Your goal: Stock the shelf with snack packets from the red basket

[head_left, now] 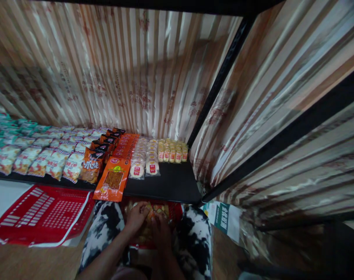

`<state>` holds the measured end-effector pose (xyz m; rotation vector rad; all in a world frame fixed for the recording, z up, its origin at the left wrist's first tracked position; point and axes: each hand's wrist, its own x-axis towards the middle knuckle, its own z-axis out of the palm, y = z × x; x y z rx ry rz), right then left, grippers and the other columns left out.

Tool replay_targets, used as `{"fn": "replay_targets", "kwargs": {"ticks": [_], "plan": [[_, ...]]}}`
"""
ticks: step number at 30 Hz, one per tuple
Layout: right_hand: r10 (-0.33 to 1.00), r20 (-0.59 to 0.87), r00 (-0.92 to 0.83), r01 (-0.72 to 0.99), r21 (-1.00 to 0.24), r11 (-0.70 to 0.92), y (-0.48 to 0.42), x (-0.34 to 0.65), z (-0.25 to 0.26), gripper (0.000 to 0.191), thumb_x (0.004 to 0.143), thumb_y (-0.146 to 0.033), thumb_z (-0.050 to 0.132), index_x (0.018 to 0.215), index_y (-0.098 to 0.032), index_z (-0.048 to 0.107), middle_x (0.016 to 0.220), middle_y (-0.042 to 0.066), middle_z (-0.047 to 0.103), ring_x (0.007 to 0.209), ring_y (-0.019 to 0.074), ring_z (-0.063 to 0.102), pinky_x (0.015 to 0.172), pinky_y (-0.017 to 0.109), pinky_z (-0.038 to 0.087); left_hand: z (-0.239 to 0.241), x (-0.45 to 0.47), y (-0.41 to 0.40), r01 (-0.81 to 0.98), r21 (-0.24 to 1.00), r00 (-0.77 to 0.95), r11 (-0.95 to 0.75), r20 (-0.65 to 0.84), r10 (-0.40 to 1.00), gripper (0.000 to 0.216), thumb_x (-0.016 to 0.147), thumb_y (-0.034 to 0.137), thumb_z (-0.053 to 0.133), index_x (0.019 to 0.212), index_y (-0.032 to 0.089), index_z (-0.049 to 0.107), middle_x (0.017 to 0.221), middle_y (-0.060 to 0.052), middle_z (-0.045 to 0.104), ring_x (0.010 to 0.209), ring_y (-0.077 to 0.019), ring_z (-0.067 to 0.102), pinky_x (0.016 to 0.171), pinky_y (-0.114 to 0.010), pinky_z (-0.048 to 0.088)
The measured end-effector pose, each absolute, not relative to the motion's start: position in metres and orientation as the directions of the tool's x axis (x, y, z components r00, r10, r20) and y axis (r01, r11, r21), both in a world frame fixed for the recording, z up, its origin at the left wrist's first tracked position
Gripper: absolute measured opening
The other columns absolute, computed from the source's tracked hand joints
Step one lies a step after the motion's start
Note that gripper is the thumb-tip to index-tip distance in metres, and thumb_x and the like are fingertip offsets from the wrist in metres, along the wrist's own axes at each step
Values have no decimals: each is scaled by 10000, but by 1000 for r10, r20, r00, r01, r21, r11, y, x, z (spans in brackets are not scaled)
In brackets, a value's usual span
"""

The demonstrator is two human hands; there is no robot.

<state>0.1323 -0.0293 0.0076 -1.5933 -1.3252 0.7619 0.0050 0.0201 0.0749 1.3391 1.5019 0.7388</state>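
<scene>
My left hand [136, 218] and my right hand [161, 230] reach down together into a red basket [175, 212] that sits between my knees. Both hands curl around small yellowish snack packets [157, 210] inside it; the fingers look closed, but what each one grips is partly hidden. Just above the hands runs the front edge of a black shelf [171, 182]. On the shelf lie rows of snack packs: orange stick-snack bags [112, 182], round white cakes [144, 167] and small yellow packets [172, 153].
More snack bags [45, 159] fill the shelf's left side. An upturned red basket [42, 214] lies on the floor at left. Striped cloth [121, 70] lines the shelf's back and right side. A black post [220, 81] marks the corner. A green-and-white carton [223, 217] stands at right.
</scene>
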Motion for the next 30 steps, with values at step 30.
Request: {"fn": "replay_targets", "kwargs": {"ticks": [30], "plan": [[933,243,265,654,-756,12,-21,150,21,425,778,-505,535,1073,-211,620,1103,100,646,1043,260,588,901,384,474,106,39,33,431,897,110,97,-158,981,324,741,326,486,994,188,635,942,-28,681,835,-161,618,770,-235,457]]}}
